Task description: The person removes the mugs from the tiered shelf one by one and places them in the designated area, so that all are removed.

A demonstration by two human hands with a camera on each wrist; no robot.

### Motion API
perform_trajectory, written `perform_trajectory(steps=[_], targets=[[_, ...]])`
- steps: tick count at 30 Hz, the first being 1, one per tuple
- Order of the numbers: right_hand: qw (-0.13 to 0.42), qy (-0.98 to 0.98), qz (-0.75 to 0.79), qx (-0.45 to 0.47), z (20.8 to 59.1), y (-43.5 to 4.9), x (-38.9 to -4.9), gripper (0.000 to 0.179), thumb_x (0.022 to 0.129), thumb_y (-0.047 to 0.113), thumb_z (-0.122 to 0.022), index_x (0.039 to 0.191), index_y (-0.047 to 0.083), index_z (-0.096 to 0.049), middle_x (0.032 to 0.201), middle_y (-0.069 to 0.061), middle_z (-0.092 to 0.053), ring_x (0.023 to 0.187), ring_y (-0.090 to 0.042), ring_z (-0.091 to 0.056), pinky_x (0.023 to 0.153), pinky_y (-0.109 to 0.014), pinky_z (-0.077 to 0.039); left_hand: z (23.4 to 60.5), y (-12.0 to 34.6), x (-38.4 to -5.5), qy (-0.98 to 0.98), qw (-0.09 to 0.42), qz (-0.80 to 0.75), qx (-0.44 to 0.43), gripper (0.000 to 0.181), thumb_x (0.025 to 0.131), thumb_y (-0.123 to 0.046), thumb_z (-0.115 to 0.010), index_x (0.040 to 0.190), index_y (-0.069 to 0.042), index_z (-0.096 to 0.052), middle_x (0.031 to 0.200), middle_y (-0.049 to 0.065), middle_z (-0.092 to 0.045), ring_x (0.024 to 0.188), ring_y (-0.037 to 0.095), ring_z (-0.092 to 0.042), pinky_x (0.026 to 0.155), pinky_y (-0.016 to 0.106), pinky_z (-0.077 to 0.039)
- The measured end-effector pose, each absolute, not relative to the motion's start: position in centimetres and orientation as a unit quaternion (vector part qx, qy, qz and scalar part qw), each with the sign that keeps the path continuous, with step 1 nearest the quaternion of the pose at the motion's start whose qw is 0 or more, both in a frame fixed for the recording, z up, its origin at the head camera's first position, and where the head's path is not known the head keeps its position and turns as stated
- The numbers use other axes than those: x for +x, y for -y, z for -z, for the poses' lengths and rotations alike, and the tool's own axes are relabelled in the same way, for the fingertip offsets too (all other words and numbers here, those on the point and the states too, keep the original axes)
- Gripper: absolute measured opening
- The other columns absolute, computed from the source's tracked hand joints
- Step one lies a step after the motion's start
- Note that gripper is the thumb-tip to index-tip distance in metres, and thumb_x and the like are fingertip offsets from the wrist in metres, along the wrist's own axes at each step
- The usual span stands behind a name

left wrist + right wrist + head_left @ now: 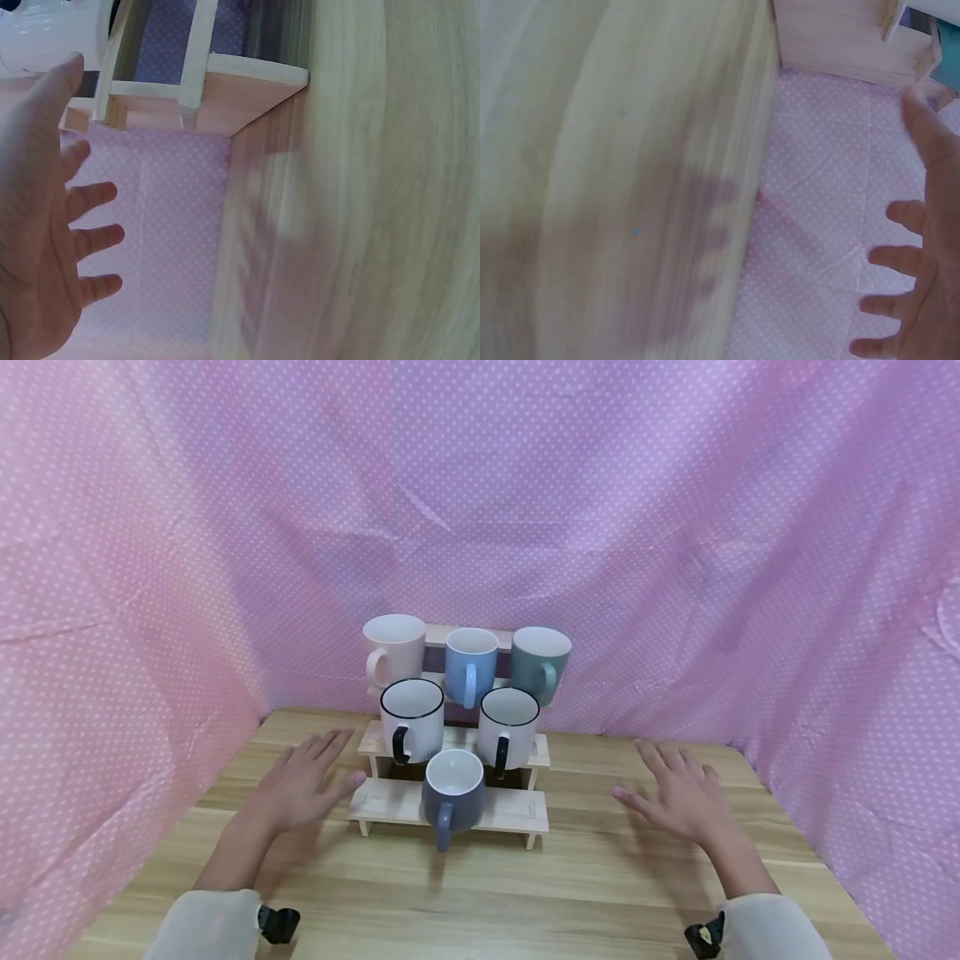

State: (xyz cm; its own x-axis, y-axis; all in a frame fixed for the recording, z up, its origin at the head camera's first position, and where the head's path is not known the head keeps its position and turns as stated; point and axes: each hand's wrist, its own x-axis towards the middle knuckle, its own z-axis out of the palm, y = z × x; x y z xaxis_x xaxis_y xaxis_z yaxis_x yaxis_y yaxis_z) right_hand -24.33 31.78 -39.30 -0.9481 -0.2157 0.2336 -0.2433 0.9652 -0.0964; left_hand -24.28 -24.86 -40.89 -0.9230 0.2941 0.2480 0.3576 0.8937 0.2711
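Observation:
A stepped wooden rack [517, 810] bears several mugs. On its top step are a pale pink mug [405, 660], a light blue mug [459, 672] and a green mug [528, 677]. The middle step has two white mugs, the left one [423, 735] and the right one [491, 731], both with black rims and black handles. A dark grey-blue mug [465, 806] stands on the lowest step. My left hand [303, 785] hovers with spread fingers left of the rack, touching nothing. To the right, farther from the rack, my right hand [682, 797] is likewise spread and holds nothing.
The rack stands toward the back of a wooden table [420, 910]. Pink cloth with white dots [480, 485] hangs behind the table and along both sides. Each wrist wears a small black device, such as the left one [279, 925].

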Motion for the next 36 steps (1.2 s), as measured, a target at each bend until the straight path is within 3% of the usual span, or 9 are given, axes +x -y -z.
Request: perform_trajectory(steps=[5, 10, 17, 25, 31, 36], targets=[[0.126, 0.976, -0.077, 0.158, 38.9, -31.1, -24.8, 0.085, 0.096, 0.062, -0.061, 0.154, 0.003, -0.041, 0.154, -0.026, -0.044, 0.135, -0.058, -0.039, 0.1, -0.085, -0.032, 41.8, 25.0, -25.1, 0.957, 0.114, 0.205, -0.172, 0.077, 0.105, -0.058, -0.046, 0.164, -0.013, -0.024, 0.161, 0.025, -0.033, 0.142, 0.053, -0.034, 0.114, 0.074, -0.029], [0.149, 0.962, -0.114, 0.2, 38.6, -30.0, -25.6, 0.076, 0.097, 0.049, -0.068, 0.152, 0.003, -0.045, 0.151, -0.025, -0.048, 0.134, -0.054, -0.044, 0.103, -0.077, -0.04, 42.6, 24.3, -25.8, 0.935, 0.129, 0.277, -0.178, 0.071, 0.107, -0.049, -0.047, 0.161, -0.005, -0.028, 0.154, 0.026, -0.043, 0.14, 0.05, -0.04, 0.113, 0.071, -0.035], [0.161, 0.951, -0.139, 0.223, 37.9, -27.9, -26.6, 0.075, 0.095, 0.055, -0.068, 0.148, 0.004, -0.052, 0.145, -0.023, -0.055, 0.133, -0.046, -0.051, 0.109, -0.066, -0.044, 42.7, 22.7, -26.4, 0.893, 0.145, 0.385, -0.181, 0.056, 0.109, -0.035, -0.049, 0.151, 0.002, -0.041, 0.13, 0.024, -0.059, 0.117, 0.04, -0.059, 0.096, 0.058, -0.055], [0.175, 0.944, -0.132, 0.245, 36.1, -25.9, -27.3, 0.072, 0.096, 0.055, -0.066, 0.145, 0.004, -0.055, 0.141, -0.022, -0.059, 0.128, -0.044, -0.055, 0.106, -0.063, -0.048, 42.6, 21.7, -27.2, 0.884, 0.159, 0.413, -0.154, 0.047, 0.109, -0.029, -0.051, 0.143, 0.004, -0.05, 0.119, 0.02, -0.062, 0.102, 0.032, -0.063, 0.088, 0.048, -0.057], [0.181, 0.94, -0.135, 0.256, 34.7, -24.5, -27.7, 0.068, 0.097, 0.051, -0.066, 0.147, 0.005, -0.054, 0.14, -0.022, -0.059, 0.128, -0.044, -0.055, 0.106, -0.063, -0.048, 42.5, 21.5, -27.5, 0.872, 0.158, 0.445, -0.13, 0.045, 0.109, -0.03, -0.052, 0.136, 0.005, -0.057, 0.117, 0.02, -0.064, 0.101, 0.031, -0.062, 0.088, 0.043, -0.055], [0.186, 0.938, -0.118, 0.268, 33.6, -23.3, -27.9, 0.069, 0.099, 0.05, -0.065, 0.151, 0.007, -0.05, 0.141, -0.022, -0.058, 0.128, -0.045, -0.056, 0.106, -0.063, -0.048, 42.2, 21.5, -27.7, 0.862, 0.153, 0.473, -0.094, 0.04, 0.108, -0.03, -0.055, 0.132, 0.002, -0.062, 0.116, 0.018, -0.065, 0.101, 0.027, -0.061, 0.083, 0.029, -0.055]])
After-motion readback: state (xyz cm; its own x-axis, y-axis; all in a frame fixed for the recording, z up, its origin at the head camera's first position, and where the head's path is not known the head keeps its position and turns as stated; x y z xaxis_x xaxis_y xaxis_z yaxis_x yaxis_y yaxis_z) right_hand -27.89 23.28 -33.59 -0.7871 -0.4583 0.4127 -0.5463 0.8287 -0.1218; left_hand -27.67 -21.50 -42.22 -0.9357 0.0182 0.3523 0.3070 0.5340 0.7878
